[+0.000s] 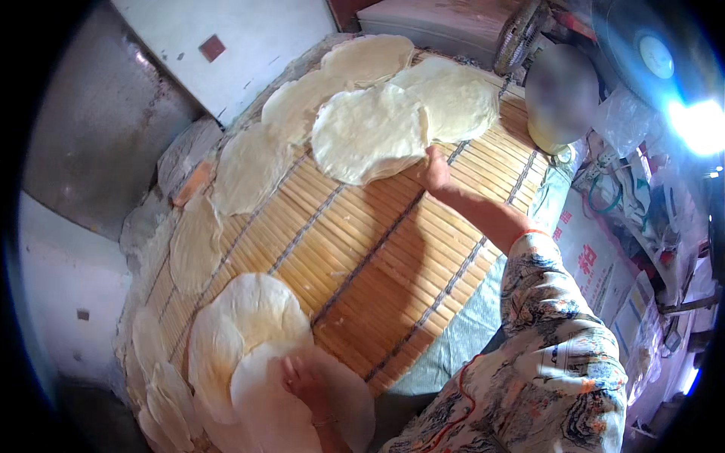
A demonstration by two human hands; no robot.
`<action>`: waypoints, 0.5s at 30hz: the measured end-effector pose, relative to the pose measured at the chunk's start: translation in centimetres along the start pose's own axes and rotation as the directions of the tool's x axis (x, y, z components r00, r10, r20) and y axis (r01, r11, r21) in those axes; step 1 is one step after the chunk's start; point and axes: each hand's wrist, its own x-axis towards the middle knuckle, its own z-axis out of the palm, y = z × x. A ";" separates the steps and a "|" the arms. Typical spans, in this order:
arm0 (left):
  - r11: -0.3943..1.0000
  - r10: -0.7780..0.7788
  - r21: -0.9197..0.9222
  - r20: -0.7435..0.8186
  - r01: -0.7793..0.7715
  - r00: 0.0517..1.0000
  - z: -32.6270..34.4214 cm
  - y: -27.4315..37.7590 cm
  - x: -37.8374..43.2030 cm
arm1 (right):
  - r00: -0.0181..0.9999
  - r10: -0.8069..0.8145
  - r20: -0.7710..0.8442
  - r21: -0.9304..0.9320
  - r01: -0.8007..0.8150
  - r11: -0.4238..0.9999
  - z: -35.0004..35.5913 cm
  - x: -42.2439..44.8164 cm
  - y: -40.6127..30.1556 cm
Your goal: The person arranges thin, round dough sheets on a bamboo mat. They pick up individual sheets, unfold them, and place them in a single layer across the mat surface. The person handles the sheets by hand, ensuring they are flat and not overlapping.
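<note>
My right hand (435, 170) reaches to the lower right edge of a thin round dough sheet (368, 133), with the thumb at its rim and the fingers partly hidden at the edge. That sheet overlaps another pale round (453, 99) on a slatted bamboo mat (385, 249). Low in the view, my left hand (300, 378) is over a large whitish round (266, 390), its fingers slightly apart and blurred; whether they touch the sheet is unclear. Beside it lies a round with a browned patch (255, 308).
More thin rounds (252, 167) overlap along the mat's far left side, beside a brick (193, 182) and a white wall (238, 34). Several folded rounds (167, 402) lie lower left. An electric fan (518, 37), plastic bags (623, 122) and a printed sack (589, 255) crowd the right.
</note>
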 end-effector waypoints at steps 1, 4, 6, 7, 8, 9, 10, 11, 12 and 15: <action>0.991 -0.029 -0.127 0.055 0.036 0.998 0.2 2.7 1.3 | 0.984 0.178 -0.021 0.108 -0.175 0.979 -0.5 3.2 4.4; 0.880 -0.205 -0.396 0.177 0.261 0.963 -2.8 6.8 1.7 | 0.933 0.356 -0.044 0.123 -0.349 0.929 1.2 5.5 3.3; 0.745 -0.254 -0.554 0.282 0.373 0.925 -4.1 9.4 2.9 | 0.907 0.407 -0.112 0.086 -0.399 0.913 0.0 6.6 2.0; 0.770 -0.225 -0.543 0.262 0.336 0.939 -4.0 9.7 3.0 | 0.890 0.436 -0.132 0.108 -0.424 0.899 -0.1 7.1 1.8; 0.794 -0.197 -0.528 0.242 0.299 0.950 -3.9 10.0 3.1 | 0.872 0.466 -0.147 0.132 -0.450 0.883 0.1 7.5 1.8; 0.896 -0.104 -0.415 0.157 0.161 0.982 -3.3 9.6 2.6 | 0.852 0.519 -0.074 0.264 -0.485 0.834 -0.1 8.0 1.9; 0.960 0.004 -0.279 0.087 0.021 0.996 -3.0 9.3 2.4 | 0.852 0.515 -0.090 0.265 -0.478 0.837 0.1 8.1 1.8; 0.962 0.019 -0.274 0.073 0.001 0.997 -3.3 9.1 2.6 | 0.853 0.511 -0.106 0.264 -0.472 0.841 0.2 7.9 0.8; 0.963 0.034 -0.269 0.059 -0.017 0.998 -3.7 8.8 2.8 | 0.853 0.507 -0.121 0.261 -0.465 0.846 0.5 7.6 0.2; 0.956 0.046 -0.293 0.053 -0.028 0.998 -4.6 8.6 3.1 | 0.900 0.436 0.002 0.142 -0.432 0.891 1.0 7.5 0.5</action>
